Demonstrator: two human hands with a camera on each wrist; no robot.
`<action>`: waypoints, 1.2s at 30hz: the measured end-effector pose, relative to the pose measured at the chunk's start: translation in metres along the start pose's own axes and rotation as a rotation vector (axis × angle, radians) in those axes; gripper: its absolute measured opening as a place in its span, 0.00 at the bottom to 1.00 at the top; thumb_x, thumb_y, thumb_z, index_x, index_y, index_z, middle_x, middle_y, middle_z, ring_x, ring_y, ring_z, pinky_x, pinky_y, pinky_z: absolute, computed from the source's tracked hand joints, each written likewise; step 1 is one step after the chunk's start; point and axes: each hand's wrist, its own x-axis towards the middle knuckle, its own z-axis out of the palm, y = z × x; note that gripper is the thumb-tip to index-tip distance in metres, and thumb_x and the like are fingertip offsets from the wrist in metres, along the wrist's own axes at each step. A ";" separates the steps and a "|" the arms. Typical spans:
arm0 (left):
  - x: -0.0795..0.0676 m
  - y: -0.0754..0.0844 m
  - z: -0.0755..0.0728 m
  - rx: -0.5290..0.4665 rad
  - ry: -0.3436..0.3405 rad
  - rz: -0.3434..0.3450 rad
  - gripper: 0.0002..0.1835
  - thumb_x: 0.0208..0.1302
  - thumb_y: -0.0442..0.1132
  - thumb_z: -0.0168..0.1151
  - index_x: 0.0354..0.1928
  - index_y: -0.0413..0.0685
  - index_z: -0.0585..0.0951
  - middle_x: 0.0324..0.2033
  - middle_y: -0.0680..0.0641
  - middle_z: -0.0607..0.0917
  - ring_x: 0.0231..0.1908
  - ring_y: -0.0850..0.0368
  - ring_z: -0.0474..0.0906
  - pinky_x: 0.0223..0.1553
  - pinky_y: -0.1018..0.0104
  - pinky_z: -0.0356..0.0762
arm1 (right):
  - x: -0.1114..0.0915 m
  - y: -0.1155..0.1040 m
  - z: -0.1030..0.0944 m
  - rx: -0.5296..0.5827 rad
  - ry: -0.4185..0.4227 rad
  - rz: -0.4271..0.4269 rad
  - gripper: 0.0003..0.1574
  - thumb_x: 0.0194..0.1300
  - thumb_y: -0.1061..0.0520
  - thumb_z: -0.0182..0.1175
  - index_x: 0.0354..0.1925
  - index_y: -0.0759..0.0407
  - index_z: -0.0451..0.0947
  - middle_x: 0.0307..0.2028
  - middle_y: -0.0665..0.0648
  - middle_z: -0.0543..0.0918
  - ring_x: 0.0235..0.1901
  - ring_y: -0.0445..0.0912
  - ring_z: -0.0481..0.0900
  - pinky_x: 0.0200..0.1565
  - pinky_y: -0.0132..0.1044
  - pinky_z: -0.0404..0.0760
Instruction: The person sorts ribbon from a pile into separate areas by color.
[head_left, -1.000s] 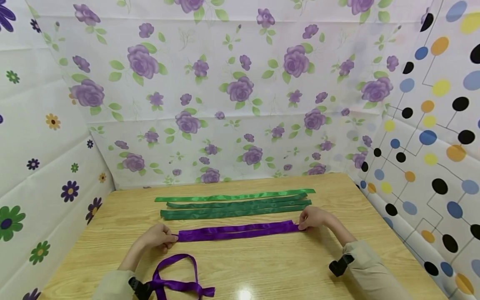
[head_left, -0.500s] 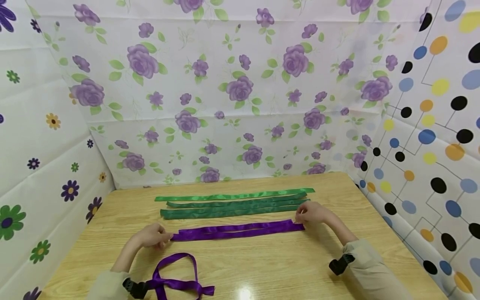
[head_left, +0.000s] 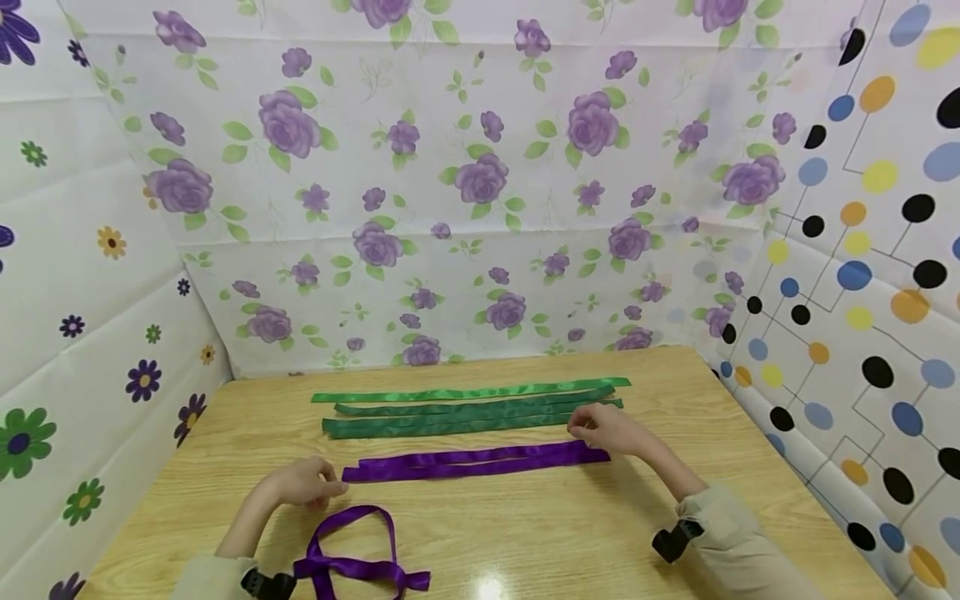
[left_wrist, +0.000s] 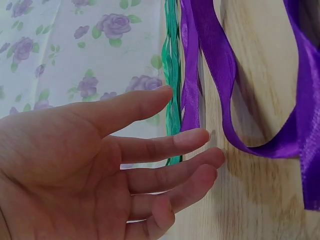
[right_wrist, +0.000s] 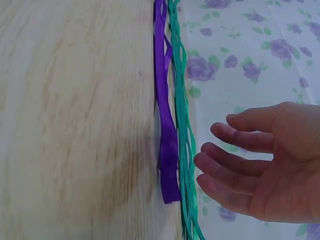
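Two purple ribbon strips (head_left: 465, 462) lie side by side across the table in the head view, nearly straight. My left hand (head_left: 306, 482) hovers at their left end, its fingers loosely bent and holding nothing; the left wrist view shows the palm with fingers apart. Over the strips' right end is my right hand (head_left: 609, 429), fingers relaxed with nothing between them. A longer purple ribbon (head_left: 360, 569) lies loosely looped in front of the left hand. Behind the strips run dark green ribbons (head_left: 450, 425) and a bright green ribbon (head_left: 465, 392).
The wooden table (head_left: 540, 525) extends in front of the strips. A floral cloth (head_left: 480, 275) hangs behind its back edge, with a dotted cloth (head_left: 862, 350) on the right and a daisy-print cloth (head_left: 112, 317) on the left.
Both hands have let go of the purple strips' ends. My left hand has drawn back a little to the left; the right has moved left and slightly up over the strips.
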 end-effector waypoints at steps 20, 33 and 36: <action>0.004 0.017 0.026 0.218 0.089 -0.047 0.11 0.45 0.29 0.74 0.22 0.42 0.77 0.21 0.51 0.75 0.22 0.59 0.67 0.25 0.69 0.65 | 0.007 -0.036 0.032 -0.058 -0.080 -0.134 0.12 0.72 0.58 0.53 0.44 0.60 0.82 0.36 0.54 0.85 0.27 0.35 0.74 0.31 0.29 0.74; 0.005 0.028 0.017 0.065 -0.116 0.205 0.09 0.61 0.30 0.59 0.25 0.43 0.70 0.20 0.54 0.65 0.20 0.63 0.57 0.25 0.70 0.57 | 0.010 -0.065 0.047 0.011 -0.181 -0.199 0.12 0.73 0.55 0.52 0.45 0.58 0.80 0.38 0.57 0.84 0.29 0.33 0.71 0.34 0.28 0.73; 0.011 0.030 0.015 -0.110 -0.215 0.318 0.10 0.67 0.29 0.52 0.28 0.37 0.64 0.21 0.54 0.63 0.22 0.64 0.65 0.25 0.69 0.57 | 0.014 -0.068 0.053 0.024 -0.205 -0.206 0.14 0.74 0.53 0.51 0.46 0.57 0.80 0.39 0.56 0.84 0.30 0.34 0.73 0.34 0.28 0.74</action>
